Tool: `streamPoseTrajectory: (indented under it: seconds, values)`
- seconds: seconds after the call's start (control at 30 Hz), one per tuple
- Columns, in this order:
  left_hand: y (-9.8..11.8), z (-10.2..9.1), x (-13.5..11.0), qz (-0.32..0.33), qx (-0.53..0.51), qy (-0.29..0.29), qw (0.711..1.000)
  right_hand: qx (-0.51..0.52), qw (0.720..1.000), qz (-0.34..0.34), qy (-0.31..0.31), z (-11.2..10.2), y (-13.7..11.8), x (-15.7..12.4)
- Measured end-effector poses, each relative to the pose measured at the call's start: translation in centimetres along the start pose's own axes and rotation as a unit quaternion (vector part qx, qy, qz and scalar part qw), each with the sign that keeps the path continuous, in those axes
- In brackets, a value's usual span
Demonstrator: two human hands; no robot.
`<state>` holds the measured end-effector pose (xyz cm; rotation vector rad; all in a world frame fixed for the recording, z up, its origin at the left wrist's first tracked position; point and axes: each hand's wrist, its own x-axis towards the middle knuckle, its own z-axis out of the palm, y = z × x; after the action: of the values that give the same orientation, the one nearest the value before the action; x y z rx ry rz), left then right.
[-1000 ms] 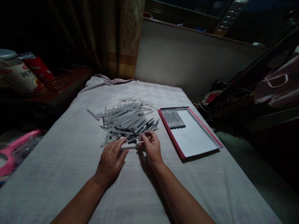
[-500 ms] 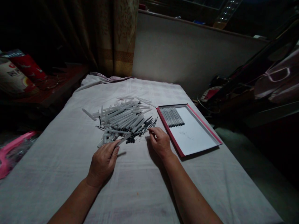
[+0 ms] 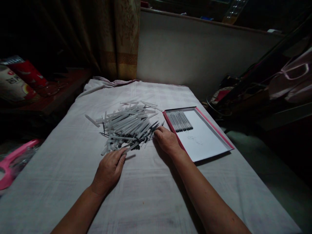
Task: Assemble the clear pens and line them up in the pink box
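Left hand [image 3: 109, 169], lower centre-left: fingers grip translucent pen barrel [image 3: 131, 148]. Right hand [image 3: 167, 139], centre: fingers near dark pen refills [image 3: 151, 127]; grip unclear.

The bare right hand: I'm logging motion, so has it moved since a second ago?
Yes: the right hand has moved rightward, closer to the shallow, red-edged rectangular tray.

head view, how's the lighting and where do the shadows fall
In the head view, light is dim, with the curtain fading into near black toward the upper left; the head view also shows dark shadows on the cloth beside the right hand and along the tray's near edge.
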<state>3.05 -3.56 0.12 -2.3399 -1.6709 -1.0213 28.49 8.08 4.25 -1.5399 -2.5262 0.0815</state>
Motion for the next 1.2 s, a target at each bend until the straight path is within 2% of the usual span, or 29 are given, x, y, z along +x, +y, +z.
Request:
streamPoseTrajectory:
  seconds: [0.1, 0.17, 0.2, 0.27, 0.33, 0.37, 0.43, 0.5, 0.63, 0.83, 1.03, 1.2]
  values:
    - [0.1, 0.3, 0.4, -0.001, -0.026, -0.013, 1.0, 0.119, 0.987, 0.001, 0.108, 0.3, 0.5, -1.0]
    - [0.4, 0.5, 0.7, -0.005, -0.044, -0.019, 0.999, 0.256, 0.944, 0.029, 0.205, 0.4, 0.0, -1.9]
    - [0.7, 0.6, 0.7, -0.009, -0.052, -0.02, 0.998, 0.335, 0.908, 0.057, 0.247, 0.5, -0.5, -2.4]
    - [1.1, 0.7, 0.7, -0.017, -0.062, -0.027, 0.998, 0.491, 0.809, 0.13, 0.294, 0.7, -1.8, -3.3]
    - [1.4, 0.8, 0.3, -0.031, -0.061, -0.039, 0.997, 0.609, 0.711, 0.191, 0.295, 1.0, -3.2, -4.0]
    - [1.5, 0.7, 0.0, -0.04, -0.057, -0.045, 0.997, 0.65, 0.671, 0.213, 0.286, 1.1, -3.8, -4.2]
    - [1.6, 0.5, -0.4, -0.052, -0.047, -0.051, 0.996, 0.703, 0.618, 0.239, 0.259, 1.3, -4.7, -4.4]
    - [1.7, 0.3, -0.7, -0.045, -0.039, -0.045, 0.997, 0.729, 0.592, 0.25, 0.234, 1.4, -5.3, -4.5]
    - [2.0, 0.0, -0.5, -0.014, -0.03, -0.033, 0.999, 0.745, 0.585, 0.24, 0.211, 1.2, -6.1, -4.5]
    - [2.2, -0.1, -0.4, -0.006, -0.033, -0.048, 0.998, 0.749, 0.59, 0.231, 0.194, 0.8, -6.9, -4.8]
    - [2.1, -0.4, -0.2, 0.029, -0.002, -0.048, 0.998, 0.733, 0.631, 0.206, 0.149, 1.0, -7.9, -5.1]
    - [2.3, -1.2, 0.8, 0.03, 0.061, -0.017, 0.998, 0.707, 0.674, 0.176, 0.123, 1.6, -9.6, -5.2]
